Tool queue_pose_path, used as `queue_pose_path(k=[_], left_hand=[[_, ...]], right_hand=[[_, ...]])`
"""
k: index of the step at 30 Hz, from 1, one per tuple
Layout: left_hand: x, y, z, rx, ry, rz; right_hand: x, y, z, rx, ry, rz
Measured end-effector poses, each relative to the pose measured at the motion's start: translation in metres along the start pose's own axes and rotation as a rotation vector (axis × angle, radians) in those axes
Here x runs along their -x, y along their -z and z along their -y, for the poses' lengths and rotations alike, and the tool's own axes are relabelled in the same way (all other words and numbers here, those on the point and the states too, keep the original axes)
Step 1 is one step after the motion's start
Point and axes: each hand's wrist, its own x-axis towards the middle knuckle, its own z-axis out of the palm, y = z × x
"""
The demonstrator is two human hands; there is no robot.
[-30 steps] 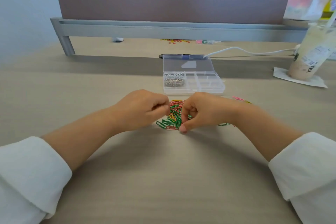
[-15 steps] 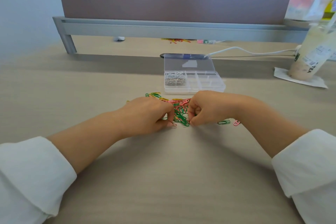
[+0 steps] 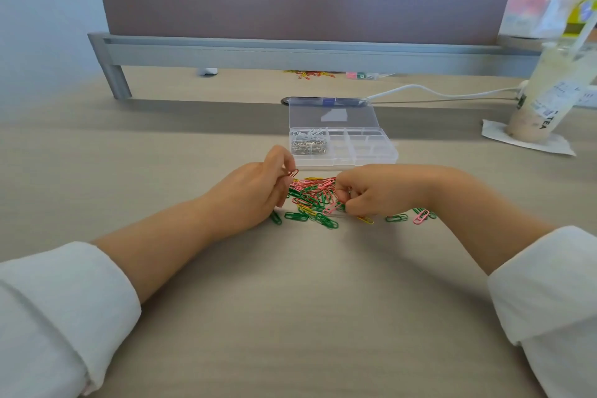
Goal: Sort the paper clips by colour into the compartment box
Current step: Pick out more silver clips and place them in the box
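Observation:
A pile of green, pink, red and yellow paper clips (image 3: 311, 197) lies on the desk between my hands. My left hand (image 3: 255, 191) pinches a red paper clip (image 3: 293, 173) lifted just above the pile's left edge. My right hand (image 3: 371, 192) is curled at the pile's right side, fingertips down among the clips; what it holds is hidden. Behind the pile stands the clear compartment box (image 3: 361, 157) with its lid open. Silver clips (image 3: 308, 142) fill its left compartments; the others look empty.
A drink cup (image 3: 546, 103) on a paper napkin stands at the right. A white cable (image 3: 436, 92) runs behind the box. A grey divider rail (image 3: 290, 52) crosses the back. Stray green and pink clips (image 3: 420, 216) lie right of my right hand.
My left hand has lifted from the pile with a red clip pinched. The right hand stayed at the pile's right side. More clips show spread at the front.

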Motion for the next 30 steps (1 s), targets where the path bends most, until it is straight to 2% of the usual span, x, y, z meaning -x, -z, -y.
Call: queue_pose_path(k=[4, 10, 17, 21, 25, 30], left_hand=[[0.000, -0.001, 0.001, -0.039, -0.018, 0.013], [0.001, -0.001, 0.001, 0.017, -0.058, 0.007], [-0.002, -0.005, 0.000, -0.107, -0.089, -0.045], [-0.002, -0.009, -0.001, -0.080, -0.066, -0.090], [-0.002, -0.010, -0.006, -0.115, -0.027, -0.092], [0.000, -0.010, -0.008, -0.046, -0.093, -0.075]], right_hand=[[-0.001, -0.001, -0.002, -0.061, 0.005, -0.034], [-0.003, -0.005, -0.012, -0.158, 0.048, -0.178], [0.006, -0.011, -0.010, -0.160, 0.119, -0.160], [0.009, -0.013, -0.007, -0.135, 0.112, -0.200], [0.009, -0.014, -0.004, -0.096, 0.111, -0.144], [0.005, -0.017, -0.005, -0.067, 0.106, -0.148]])
